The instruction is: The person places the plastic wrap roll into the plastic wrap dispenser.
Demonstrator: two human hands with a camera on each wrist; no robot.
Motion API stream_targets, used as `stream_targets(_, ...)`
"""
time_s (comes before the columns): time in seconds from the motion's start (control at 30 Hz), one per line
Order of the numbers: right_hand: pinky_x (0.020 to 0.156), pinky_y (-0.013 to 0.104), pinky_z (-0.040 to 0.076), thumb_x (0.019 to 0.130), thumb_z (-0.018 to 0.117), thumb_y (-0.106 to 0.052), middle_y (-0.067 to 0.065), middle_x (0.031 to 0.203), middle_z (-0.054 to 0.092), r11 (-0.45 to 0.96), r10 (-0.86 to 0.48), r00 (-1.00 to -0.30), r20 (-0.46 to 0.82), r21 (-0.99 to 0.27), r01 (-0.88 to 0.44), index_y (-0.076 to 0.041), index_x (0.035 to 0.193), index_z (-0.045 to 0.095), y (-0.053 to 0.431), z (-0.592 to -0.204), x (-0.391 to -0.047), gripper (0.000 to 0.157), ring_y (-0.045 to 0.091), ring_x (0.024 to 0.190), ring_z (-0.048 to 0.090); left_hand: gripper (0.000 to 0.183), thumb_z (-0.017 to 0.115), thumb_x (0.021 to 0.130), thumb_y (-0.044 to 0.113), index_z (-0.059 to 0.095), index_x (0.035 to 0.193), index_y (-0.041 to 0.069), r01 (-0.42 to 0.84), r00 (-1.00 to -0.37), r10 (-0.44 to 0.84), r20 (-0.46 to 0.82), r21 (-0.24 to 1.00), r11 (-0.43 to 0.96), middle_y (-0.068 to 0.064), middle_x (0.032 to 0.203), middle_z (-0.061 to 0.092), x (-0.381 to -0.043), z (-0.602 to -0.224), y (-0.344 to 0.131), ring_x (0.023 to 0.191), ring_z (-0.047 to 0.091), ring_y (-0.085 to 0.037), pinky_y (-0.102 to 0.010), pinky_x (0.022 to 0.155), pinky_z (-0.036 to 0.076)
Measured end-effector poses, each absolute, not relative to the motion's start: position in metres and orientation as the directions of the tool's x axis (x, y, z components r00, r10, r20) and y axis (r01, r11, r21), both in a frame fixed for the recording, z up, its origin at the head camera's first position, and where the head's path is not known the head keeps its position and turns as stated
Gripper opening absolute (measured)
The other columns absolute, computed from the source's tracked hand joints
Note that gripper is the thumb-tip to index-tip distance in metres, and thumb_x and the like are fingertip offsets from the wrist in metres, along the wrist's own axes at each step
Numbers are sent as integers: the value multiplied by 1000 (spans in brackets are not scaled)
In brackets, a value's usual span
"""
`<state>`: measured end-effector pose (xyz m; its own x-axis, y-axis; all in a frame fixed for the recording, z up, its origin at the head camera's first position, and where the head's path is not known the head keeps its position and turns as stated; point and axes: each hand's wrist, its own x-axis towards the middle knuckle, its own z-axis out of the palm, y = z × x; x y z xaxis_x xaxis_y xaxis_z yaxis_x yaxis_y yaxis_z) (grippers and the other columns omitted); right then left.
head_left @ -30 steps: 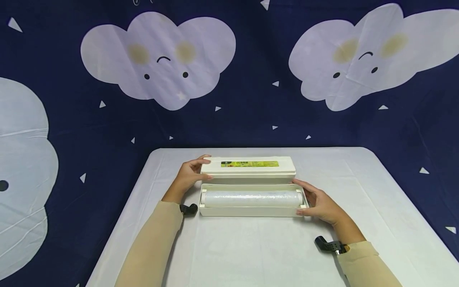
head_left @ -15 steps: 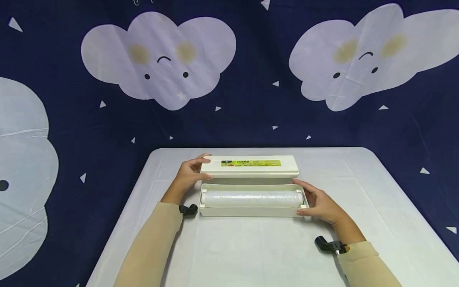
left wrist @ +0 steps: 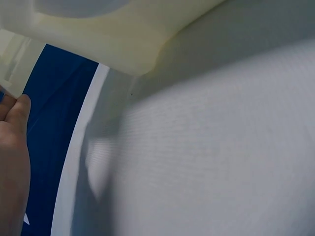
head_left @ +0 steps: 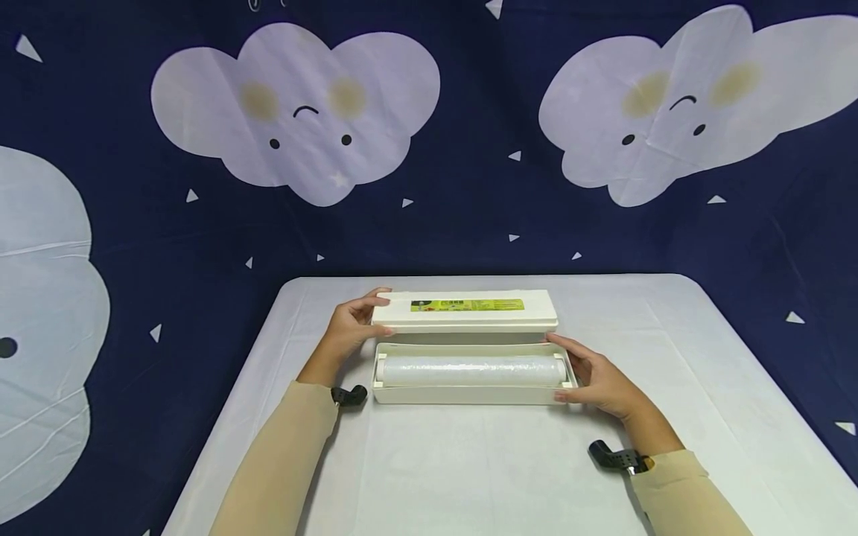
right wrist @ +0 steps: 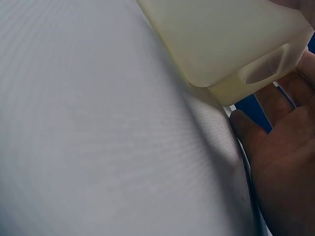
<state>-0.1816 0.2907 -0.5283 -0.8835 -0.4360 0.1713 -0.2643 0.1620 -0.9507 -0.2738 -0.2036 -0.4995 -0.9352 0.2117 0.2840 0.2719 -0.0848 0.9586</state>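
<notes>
My left hand (head_left: 345, 326) holds the left end of a long off-white lid (head_left: 469, 321), thumb on the near edge and fingers at the far side. A yellow-green label (head_left: 467, 305) runs along the lid's top. Just in front of the lid stands the matching long box (head_left: 469, 396), with a roll of cling film (head_left: 472, 369) lying lengthwise inside. My right hand (head_left: 606, 383) grips the box's right end between thumb and fingers. In the left wrist view, part of the left hand (left wrist: 12, 157) pinches the lid's edge. The right wrist view shows an oval opening in the box's end wall (right wrist: 231, 91).
A white cloth covers the table (head_left: 482, 469). Behind it hangs a dark blue curtain (head_left: 469, 223) with pale clouds and small triangles. Black wrist cameras sit on the left wrist (head_left: 350, 395) and the right wrist (head_left: 613, 456).
The lid's right end has swung slightly away and to the right, then the left hand has drawn the lid a little left. The right hand, box and roll have stayed put.
</notes>
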Motion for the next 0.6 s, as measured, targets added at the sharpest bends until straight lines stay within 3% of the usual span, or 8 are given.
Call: stream_targets(0.6, 109, 19, 40, 73, 91, 10, 30, 163, 32, 131, -465, -864, 192, -950, -282, 3, 161, 35, 292, -531, -185, 105, 5, 143, 41, 56, 85, 66, -28, 71, 118, -12, 287, -929, 197, 312, 947, -144, -21, 149, 56, -274, -495, -206, 145, 46, -27, -32, 116, 39)
